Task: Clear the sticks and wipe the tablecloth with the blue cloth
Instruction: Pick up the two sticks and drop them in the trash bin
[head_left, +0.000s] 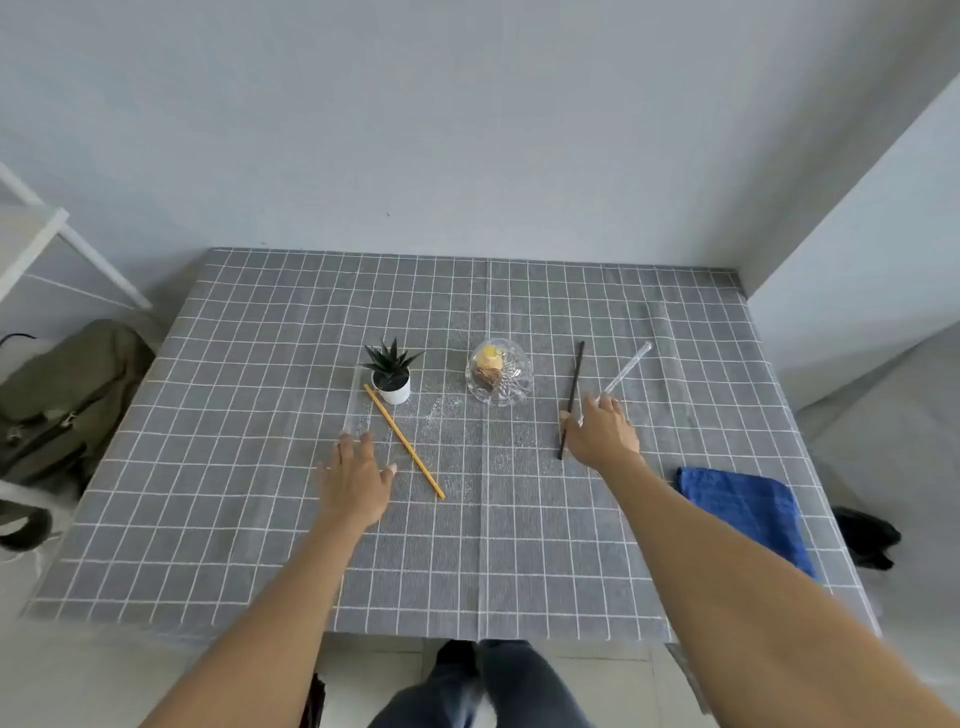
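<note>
I'd close my open right hand (602, 434) around the black stick (572, 399); open left hand (356, 475) takes the yellow stick (404, 441).

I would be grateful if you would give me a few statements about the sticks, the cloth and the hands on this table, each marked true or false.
1. The blue cloth lies folded near the table's right edge. True.
2. The yellow stick rests inside the glass bowl. False: it lies flat on the tablecloth, in front of the potted plant.
3. The right hand is at the black stick and the clear stick. True.
4. The left hand holds the blue cloth. False: it is empty, fingers spread, near another clear stick.
5. The glass bowl is empty. False: it holds something yellow and brown.
</note>
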